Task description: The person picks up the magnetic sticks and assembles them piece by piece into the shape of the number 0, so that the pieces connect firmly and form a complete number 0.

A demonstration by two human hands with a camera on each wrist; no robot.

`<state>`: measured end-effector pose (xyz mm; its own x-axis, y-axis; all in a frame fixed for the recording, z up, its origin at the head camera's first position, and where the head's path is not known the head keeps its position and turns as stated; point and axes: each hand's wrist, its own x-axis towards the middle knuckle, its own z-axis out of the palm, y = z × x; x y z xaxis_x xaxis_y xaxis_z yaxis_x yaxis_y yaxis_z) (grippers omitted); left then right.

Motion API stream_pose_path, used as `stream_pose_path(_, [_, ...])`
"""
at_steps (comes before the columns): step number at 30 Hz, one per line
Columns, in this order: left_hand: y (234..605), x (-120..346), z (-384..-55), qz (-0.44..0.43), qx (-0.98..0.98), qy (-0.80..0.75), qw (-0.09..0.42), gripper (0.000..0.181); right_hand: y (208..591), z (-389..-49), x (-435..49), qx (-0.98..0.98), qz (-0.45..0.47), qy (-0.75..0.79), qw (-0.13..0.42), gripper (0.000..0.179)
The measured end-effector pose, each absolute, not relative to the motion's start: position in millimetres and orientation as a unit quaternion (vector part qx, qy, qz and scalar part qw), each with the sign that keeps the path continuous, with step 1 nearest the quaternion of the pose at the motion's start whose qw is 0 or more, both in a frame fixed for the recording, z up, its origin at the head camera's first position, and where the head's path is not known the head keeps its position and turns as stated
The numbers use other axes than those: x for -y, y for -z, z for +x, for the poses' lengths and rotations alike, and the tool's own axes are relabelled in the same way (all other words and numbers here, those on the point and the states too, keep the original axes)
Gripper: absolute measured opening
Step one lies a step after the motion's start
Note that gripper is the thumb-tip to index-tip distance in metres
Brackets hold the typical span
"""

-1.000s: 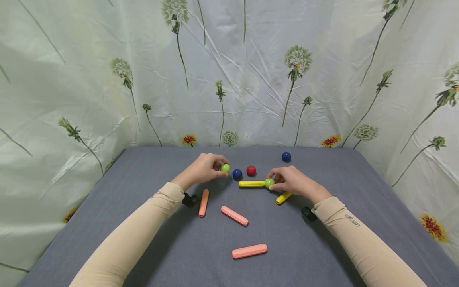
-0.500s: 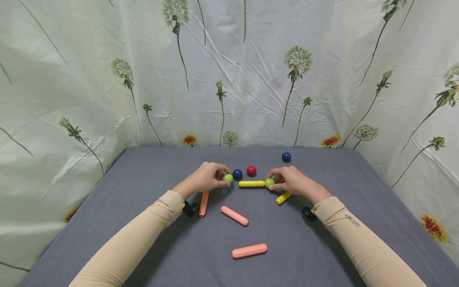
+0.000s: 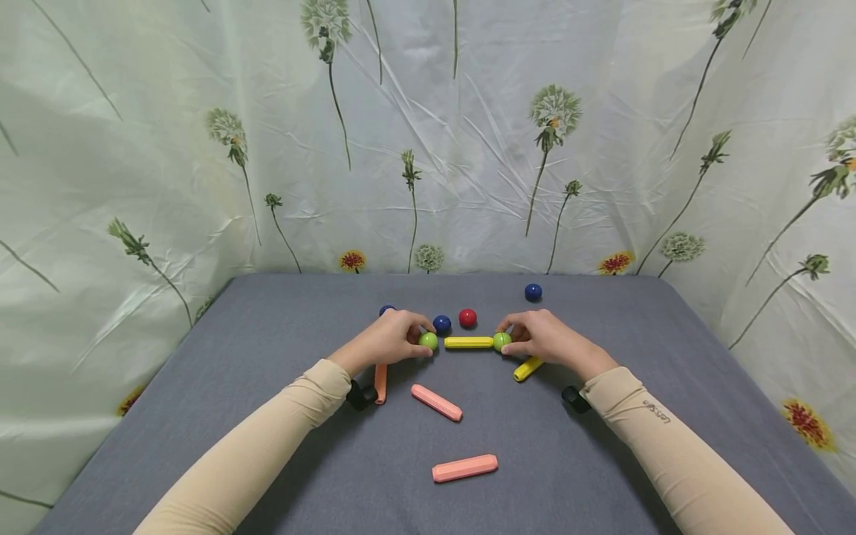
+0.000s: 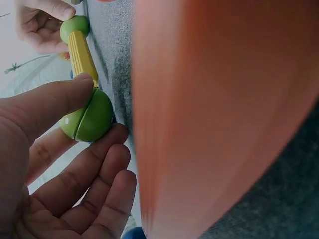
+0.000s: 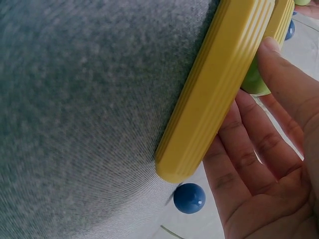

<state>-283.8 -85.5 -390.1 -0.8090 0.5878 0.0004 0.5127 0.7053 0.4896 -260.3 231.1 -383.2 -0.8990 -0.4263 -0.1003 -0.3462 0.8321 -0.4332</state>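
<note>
"Where were the fingers on your feed?"

"I saw the left hand (image 3: pixel 389 340) pinching the left green ball (image 3: pixel 429 342) between thumb and fingertips, with its lower fingers loosely bent and clear of the ball. The right hand (image 3: pixel 550 339) gripped the right green ball (image 3: pixel 501 342), its thumb on the near side."

"And the yellow rod (image 3: pixel 469 342)?"

"It lay between the two hands, low over the grey tabletop (image 3: pixel 548 475), its long axis running left to right across my head view. Its right end met the right green ball; how firmly it was seated, I couldn't tell."

"Did the left end touch too?"

"Not as I read it from above. A narrow strip of grey showed between that end and the left green ball. From the left wrist the two overlapped, so that view settled nothing."

"So which hand was nearer that gap?"

"The left. Its ball sat just left of the rod's end and nearly level with it, so I judged the rod's axis to be the line that counted."

"Anything close by?"

"A blue ball (image 3: pixel 442 324) just beyond the left fingertips, and a second yellow rod (image 3: pixel 527 369) slanting out from under the right hand, partly hidden."
</note>
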Motion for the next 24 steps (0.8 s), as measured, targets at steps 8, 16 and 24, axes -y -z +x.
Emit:
stream_pose_path(8, [390.2,81.9,-284.7,0.3,-0.921,-0.235,0.084,0.036,383.4,-258.7,-231.6,-0.952,-0.198,0.214,0.095,0.029])
stream_pose_path(16, [391.4,80.1,-286.2,0.305,-0.918,-0.236,0.089,0.037,383.7,-258.7,-231.7,-0.952,-0.2,0.214,0.094,0.029])
stream_pose_path(24, [391.1,76.8,-285.9,0.31,-0.919,-0.231,0.083,0.036,385.1,-259.4,-233.1,-0.95,-0.201,0.22,0.093,0.029])
